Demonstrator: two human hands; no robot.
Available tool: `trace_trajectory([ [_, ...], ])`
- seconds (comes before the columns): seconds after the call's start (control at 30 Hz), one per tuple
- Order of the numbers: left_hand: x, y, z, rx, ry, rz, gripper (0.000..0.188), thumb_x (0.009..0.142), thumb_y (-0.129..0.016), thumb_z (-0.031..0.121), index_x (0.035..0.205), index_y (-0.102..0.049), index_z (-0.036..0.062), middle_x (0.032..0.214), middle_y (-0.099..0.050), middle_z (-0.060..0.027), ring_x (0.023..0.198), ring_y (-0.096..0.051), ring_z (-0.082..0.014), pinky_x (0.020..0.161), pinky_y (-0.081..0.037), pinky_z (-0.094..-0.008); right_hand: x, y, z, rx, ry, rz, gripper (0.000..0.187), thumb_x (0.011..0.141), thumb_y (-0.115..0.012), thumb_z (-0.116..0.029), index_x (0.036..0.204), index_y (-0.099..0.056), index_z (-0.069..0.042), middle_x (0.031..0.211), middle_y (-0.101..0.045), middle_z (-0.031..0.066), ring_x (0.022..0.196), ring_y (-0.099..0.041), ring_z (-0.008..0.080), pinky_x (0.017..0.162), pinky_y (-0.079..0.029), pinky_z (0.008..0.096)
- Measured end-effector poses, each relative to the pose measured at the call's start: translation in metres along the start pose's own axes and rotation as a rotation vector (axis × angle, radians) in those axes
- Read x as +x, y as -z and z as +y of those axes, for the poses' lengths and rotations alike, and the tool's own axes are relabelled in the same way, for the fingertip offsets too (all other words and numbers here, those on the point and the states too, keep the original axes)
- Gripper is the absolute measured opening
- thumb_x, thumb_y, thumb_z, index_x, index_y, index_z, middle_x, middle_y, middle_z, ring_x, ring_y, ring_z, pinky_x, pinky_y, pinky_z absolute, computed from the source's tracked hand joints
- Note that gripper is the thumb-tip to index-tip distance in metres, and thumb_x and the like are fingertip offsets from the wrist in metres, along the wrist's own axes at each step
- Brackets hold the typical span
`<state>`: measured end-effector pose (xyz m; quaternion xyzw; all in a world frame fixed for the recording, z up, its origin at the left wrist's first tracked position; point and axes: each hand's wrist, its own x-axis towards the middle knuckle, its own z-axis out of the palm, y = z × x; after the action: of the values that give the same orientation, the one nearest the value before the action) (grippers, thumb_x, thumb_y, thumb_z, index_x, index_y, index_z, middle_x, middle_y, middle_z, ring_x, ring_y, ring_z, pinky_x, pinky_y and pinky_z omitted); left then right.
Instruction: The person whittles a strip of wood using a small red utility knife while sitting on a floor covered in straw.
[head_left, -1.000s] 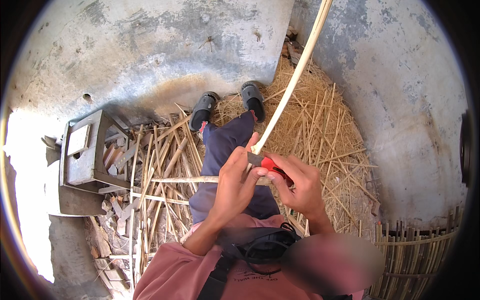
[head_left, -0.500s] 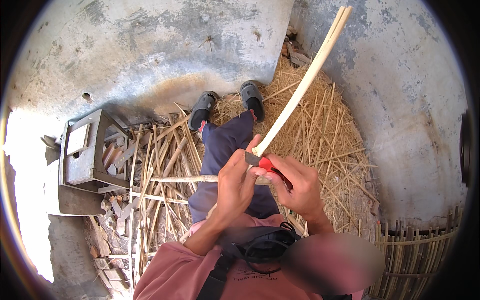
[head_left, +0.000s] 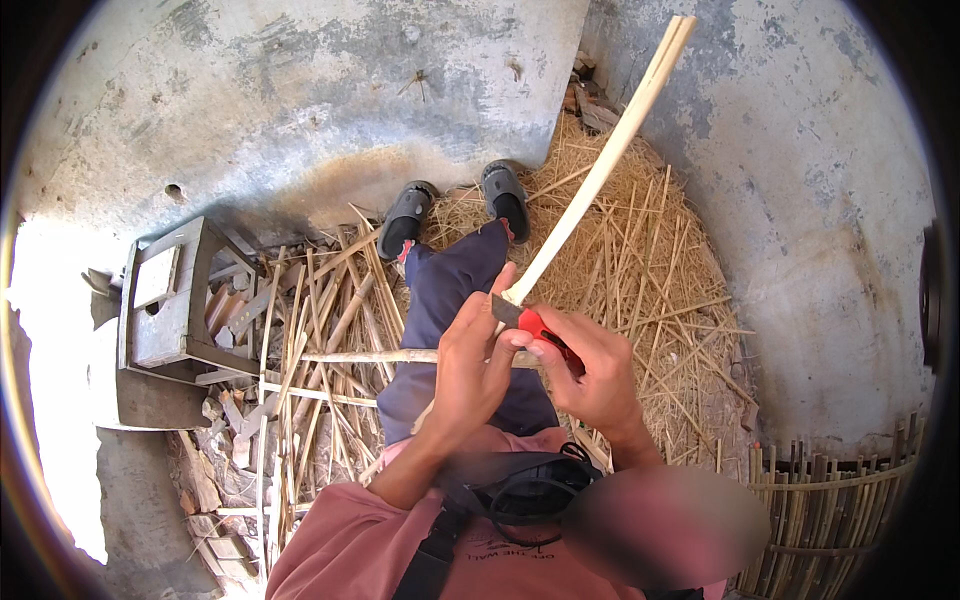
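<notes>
A long pale split bamboo strip (head_left: 600, 175) slants up and away to the right, its far end showing a lengthwise split. My left hand (head_left: 470, 350) is closed round its near end, above my lap. My right hand (head_left: 590, 365) grips a knife (head_left: 532, 322) with a red and black handle. The short, broad grey blade lies against the strip's near end, next to the left fingers. My two thumbs are close together beneath the blade. Across my thighs rests another bamboo stick (head_left: 370, 357).
Pale shavings and bamboo offcuts (head_left: 660, 290) cover the floor to the right of my legs. Long sticks (head_left: 300, 390) lie piled at left, beside an overturned wooden stool (head_left: 170, 300). A fence of upright bamboo sticks (head_left: 830, 500) stands lower right. Grey walls (head_left: 800, 200) rise close around.
The bamboo strip's far end has swung slightly left. My hands and the knife have shifted only slightly, the blade still against the strip.
</notes>
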<state>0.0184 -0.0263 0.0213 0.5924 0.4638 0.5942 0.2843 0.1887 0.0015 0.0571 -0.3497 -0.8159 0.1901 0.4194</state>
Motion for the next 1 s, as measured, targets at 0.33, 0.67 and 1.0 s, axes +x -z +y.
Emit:
trace_trajectory([
  [0.33,-0.002,0.0,-0.006,-0.005,-0.058,0.007,0.029,0.107,-0.069,0.016,0.123,-0.069,-0.008,0.142,-0.069,-0.025,0.097,-0.067,-0.0233,0.087,-0.053,-0.0366,0.001,0.004,-0.005,-0.028,-0.013,-0.046,0.03,0.098,-0.077,-0.015,0.126,-0.074,-0.003,0.084,-0.07,0.012,0.061,-0.068,0.0273,0.054,-0.051,0.0393],
  [0.67,0.001,-0.007,0.001,-0.034,-0.09,0.075,0.016,0.103,-0.065,-0.003,0.118,-0.07,-0.0094,0.113,-0.072,-0.0198,0.087,-0.068,-0.0204,0.074,-0.054,-0.0331,-0.004,-0.003,-0.005,-0.078,0.017,0.02,0.033,0.099,-0.075,-0.016,0.13,-0.072,-0.005,0.084,-0.069,0.0113,0.06,-0.067,0.0289,0.052,-0.05,0.0414],
  [1.0,-0.003,-0.004,0.003,-0.08,0.064,0.037,0.032,0.111,-0.065,0.016,0.137,-0.072,-0.002,0.105,-0.075,-0.0032,0.071,-0.047,-0.0018,0.059,-0.036,-0.0218,-0.005,-0.004,-0.008,-0.151,0.021,0.037,0.033,0.1,-0.075,-0.016,0.13,-0.072,-0.004,0.083,-0.068,0.0104,0.06,-0.067,0.0271,0.051,-0.05,0.0402],
])
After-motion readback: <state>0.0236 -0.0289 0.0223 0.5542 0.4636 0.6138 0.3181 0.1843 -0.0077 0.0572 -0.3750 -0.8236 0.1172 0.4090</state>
